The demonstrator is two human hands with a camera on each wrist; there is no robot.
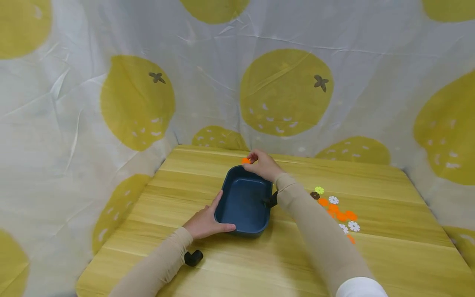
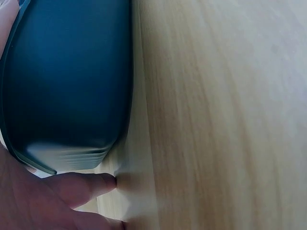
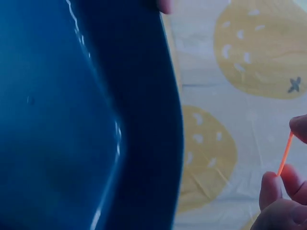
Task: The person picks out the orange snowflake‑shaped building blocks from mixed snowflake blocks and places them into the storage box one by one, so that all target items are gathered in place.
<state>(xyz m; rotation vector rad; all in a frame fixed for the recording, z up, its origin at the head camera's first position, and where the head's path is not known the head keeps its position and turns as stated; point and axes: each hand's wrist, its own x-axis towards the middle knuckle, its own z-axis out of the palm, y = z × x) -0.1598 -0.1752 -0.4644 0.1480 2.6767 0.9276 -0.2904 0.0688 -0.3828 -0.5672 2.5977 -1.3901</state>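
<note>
A dark blue rectangular plastic tray (image 1: 243, 206) with raised walls sits on the wooden table. My left hand (image 1: 205, 222) grips its near left corner, the thumb along the near side and fingers along the left wall. In the left wrist view, fingers (image 2: 81, 187) lie against the outside of the tray (image 2: 67, 81). Over the tray's far rim, my right hand (image 1: 262, 165) pinches a thin orange disc (image 1: 245, 161) between thumb and fingertips. The right wrist view shows this disc (image 3: 285, 153) edge-on, beyond the tray wall.
Flower-shaped pieces lie right of the tray: several orange ones (image 1: 341, 215), white ones (image 1: 354, 226), a yellow-green one (image 1: 319, 190) and a brown one (image 1: 315, 195). A lemon-print cloth (image 1: 208, 95) hangs behind the table (image 1: 393, 255).
</note>
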